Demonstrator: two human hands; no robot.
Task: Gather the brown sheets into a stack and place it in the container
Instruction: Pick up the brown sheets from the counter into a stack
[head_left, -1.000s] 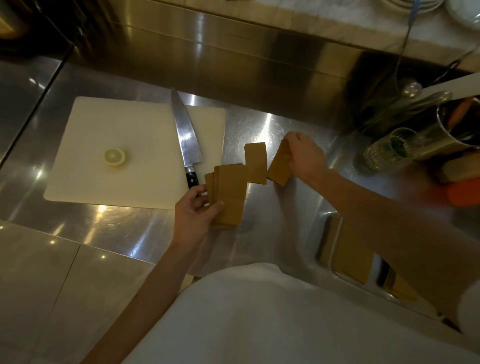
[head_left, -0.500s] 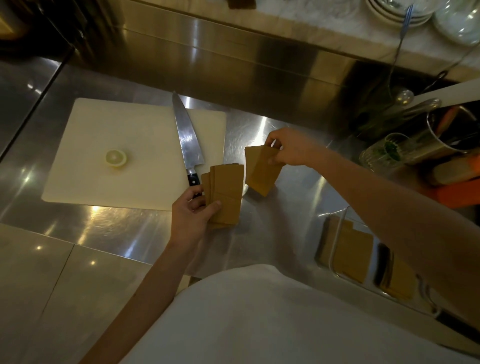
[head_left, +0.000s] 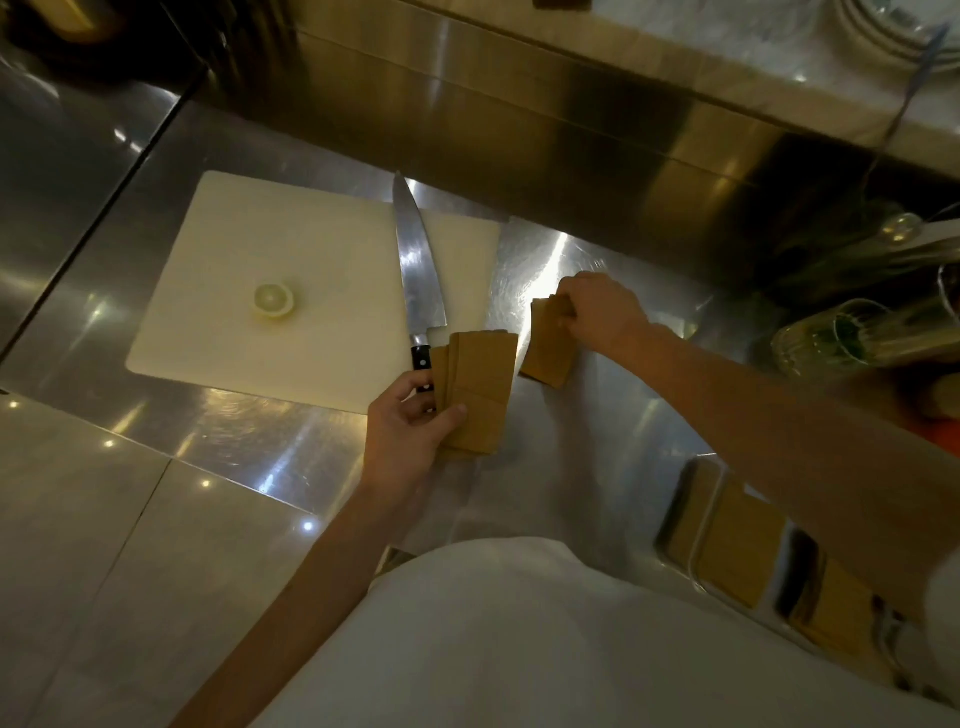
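**Loose sheets now squared on edge, ready to join the fan**

Across the steel table (head_left: 597, 467) the layout is unchanged: the cutting board (head_left: 291, 291) with its citrus slice (head_left: 273, 300) and the knife (head_left: 415, 270) sit where they were a second ago. What has shifted is my right side. A second back my right hand (head_left: 597, 312) was reaching far out for the last two loose sheets; half a second ago it had them lifted and was drawing them inward. Now it has them pinched from above as a small bundle (head_left: 548, 353), standing tilted with its lower edge on the table, just beside the larger set.

My left hand (head_left: 410, 436) has not moved: thumb over, fingers under, its grip closed on the fanned brown sheets (head_left: 480, 389) that overlap the board's near corner and the knife handle.

I judge gathering nearly done; the two groups are near each other but apart and need merging and squaring. The container (head_left: 691, 566) sits at lower right, already holding some brown sheets, partly hidden by my right forearm.
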